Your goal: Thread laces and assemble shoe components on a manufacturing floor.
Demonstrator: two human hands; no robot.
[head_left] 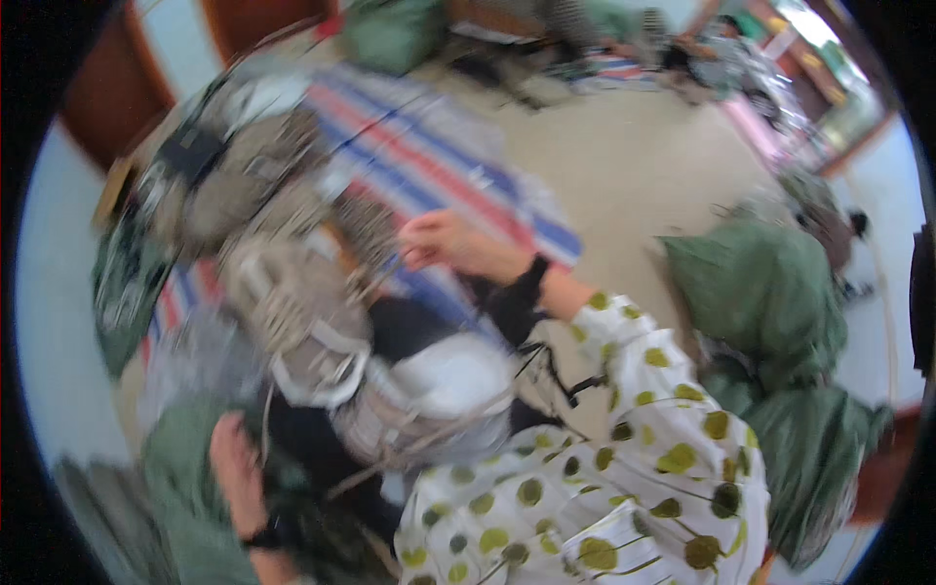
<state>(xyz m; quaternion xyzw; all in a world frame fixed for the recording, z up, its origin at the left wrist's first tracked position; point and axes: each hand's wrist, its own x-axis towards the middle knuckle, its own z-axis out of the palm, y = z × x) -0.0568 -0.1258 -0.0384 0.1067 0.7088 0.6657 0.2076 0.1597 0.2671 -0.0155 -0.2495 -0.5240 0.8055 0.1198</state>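
A beige-grey sneaker with criss-crossed laces and a pale opening lies in front of me, over my dark-clad lap. Closer to me is a second grey shoe with white material in its opening and a loose lace trailing left. My right hand is raised beyond the shoes, fingers curled together; blur hides whether a lace is in them. Low at the left, my left hand has its fingers drawn together beside a hanging shoelace. Whether it grips that lace is unclear.
Many beige-grey shoes are heaped at the far left on a striped plastic sheet. Green sacks stand at the right, beside my left hand and at the back. Another person is at the far right.
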